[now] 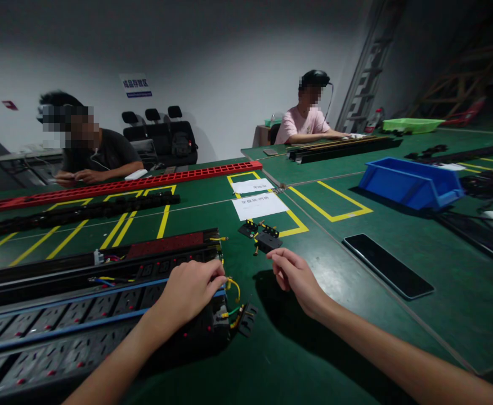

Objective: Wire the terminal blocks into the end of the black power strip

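Several long black power strips with rows of sockets and blue edges lie side by side at the lower left. My left hand is closed over the right end of one, its fingertips beside a yellow wire. A small black end cap hangs off the nearer strip's end by a green and yellow wire. To the right, my right hand is held above the table with thumb and fingers pinched together; whatever is in them is too small to tell. Just beyond its fingertips lie black end caps with brass-coloured screws.
A phone lies to the right, with a blue bin behind it. White paper labels and a red slotted rail lie farther back. Two co-workers sit across the green table.
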Tool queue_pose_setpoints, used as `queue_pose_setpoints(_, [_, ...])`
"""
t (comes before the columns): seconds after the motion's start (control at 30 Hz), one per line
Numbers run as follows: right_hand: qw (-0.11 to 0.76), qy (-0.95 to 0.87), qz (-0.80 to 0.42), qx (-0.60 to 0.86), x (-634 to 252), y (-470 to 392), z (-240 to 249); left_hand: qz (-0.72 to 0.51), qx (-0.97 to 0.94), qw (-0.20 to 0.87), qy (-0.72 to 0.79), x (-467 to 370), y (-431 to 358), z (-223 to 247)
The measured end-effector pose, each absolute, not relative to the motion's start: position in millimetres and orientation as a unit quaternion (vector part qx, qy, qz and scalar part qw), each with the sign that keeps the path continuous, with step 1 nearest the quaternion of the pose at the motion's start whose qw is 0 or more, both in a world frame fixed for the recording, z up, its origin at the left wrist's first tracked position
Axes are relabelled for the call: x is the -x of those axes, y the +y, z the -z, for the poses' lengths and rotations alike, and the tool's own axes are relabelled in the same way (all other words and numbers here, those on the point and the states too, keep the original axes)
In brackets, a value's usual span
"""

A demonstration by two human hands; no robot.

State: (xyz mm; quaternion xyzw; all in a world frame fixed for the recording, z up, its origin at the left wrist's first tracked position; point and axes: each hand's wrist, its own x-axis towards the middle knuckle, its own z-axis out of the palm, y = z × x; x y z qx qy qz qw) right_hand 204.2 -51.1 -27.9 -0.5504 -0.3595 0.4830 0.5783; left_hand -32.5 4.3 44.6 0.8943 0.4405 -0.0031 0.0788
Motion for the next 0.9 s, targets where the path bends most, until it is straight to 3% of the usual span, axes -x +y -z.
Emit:
queue_pose_setpoints(0.2, [0.576, -0.362, -0.483, 0.552, -205, -51, 29, -0.020, -0.906, 0.058, 0.419, 30, 3, -33])
queue_pose_setpoints(0.47, [0.575, -0.364, -0.484, 0.550, -205, -52, 28, -0.049, -0.899, 0.138, 0.413, 31, 6, -30])
queue_pose_setpoints(0.9, [0.574, -0.371, -0.480, 0.550, -205, -51, 28, -0.060, -0.892, 0.165, 0.416, 27, -2, -39])
